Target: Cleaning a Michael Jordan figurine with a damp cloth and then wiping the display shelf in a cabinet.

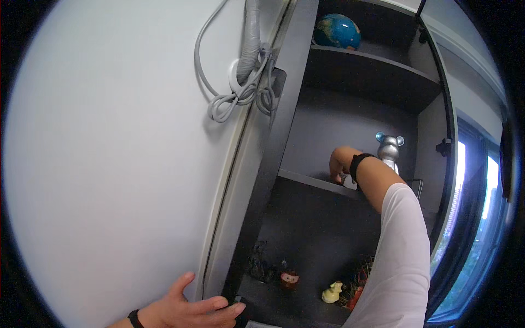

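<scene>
My right hand [341,164], with a black band at the wrist and a white sleeve, reaches onto the middle shelf of a dark cabinet. Its fingers point down at a small white object [349,181] near the shelf's front edge; whether they grip it is hidden. Behind my forearm stands a silver bear figurine [389,148] with shiny round ears. At the lower left, my left hand [201,309] is held with its fingers apart and nothing in them, in front of the cabinet's left edge.
A blue globe [337,32] sits on the top shelf. Below are a pale yellow figurine [332,292], a red-brown figurine [289,279] and a dark figurine [260,262]. Coiled grey cables [229,102] hang beside a wrapped pipe [249,45]. An open cabinet door [451,156] stands at right.
</scene>
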Tool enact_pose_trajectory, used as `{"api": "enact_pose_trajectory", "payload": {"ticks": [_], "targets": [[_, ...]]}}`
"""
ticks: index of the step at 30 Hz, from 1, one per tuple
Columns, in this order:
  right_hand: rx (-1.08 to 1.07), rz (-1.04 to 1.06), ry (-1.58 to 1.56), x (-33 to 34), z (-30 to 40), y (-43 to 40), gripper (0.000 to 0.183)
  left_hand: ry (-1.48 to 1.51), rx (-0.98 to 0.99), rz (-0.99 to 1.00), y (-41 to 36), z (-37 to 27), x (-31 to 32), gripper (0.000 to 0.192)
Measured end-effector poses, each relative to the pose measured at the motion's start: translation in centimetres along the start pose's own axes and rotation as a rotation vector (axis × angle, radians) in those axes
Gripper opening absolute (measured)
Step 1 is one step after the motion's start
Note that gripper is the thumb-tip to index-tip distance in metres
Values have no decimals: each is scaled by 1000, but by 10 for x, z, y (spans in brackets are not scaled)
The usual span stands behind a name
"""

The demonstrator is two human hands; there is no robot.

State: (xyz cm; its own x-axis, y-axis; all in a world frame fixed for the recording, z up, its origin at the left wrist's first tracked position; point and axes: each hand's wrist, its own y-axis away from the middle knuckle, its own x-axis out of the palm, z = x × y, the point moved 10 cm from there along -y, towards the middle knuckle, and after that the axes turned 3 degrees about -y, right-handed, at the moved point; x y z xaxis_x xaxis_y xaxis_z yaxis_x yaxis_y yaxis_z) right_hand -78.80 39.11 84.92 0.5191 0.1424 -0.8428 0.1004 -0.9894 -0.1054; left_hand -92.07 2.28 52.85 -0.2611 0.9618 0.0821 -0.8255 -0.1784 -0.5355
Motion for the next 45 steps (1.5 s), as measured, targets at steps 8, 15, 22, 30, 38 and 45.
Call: {"api": "enact_pose_trajectory", "payload": {"ticks": [8, 15, 22, 30, 38, 45], "targets": [[-171, 162, -155, -15, 30, 0, 41, 321, -198, -65, 0, 7, -5, 12], [-365, 191, -306, -23, 56, 23, 43, 362, -234, -87, -2, 17, -9, 12], [-395, -80, -478, -77, 24, 19, 56, 422, -301, -115, 2, 13, -16, 18], [-55, -217, -100, -59, -15, -61, 58, 180, -31, -86, 1, 9, -13, 23], [-96, -161, 31, -16, 40, -58, 45, 328, -180, -108, -1, 12, -24, 29], [-186, -84, -131, -19, 29, -62, 45, 202, -47, -126, -4, 0, -15, 31]]}}
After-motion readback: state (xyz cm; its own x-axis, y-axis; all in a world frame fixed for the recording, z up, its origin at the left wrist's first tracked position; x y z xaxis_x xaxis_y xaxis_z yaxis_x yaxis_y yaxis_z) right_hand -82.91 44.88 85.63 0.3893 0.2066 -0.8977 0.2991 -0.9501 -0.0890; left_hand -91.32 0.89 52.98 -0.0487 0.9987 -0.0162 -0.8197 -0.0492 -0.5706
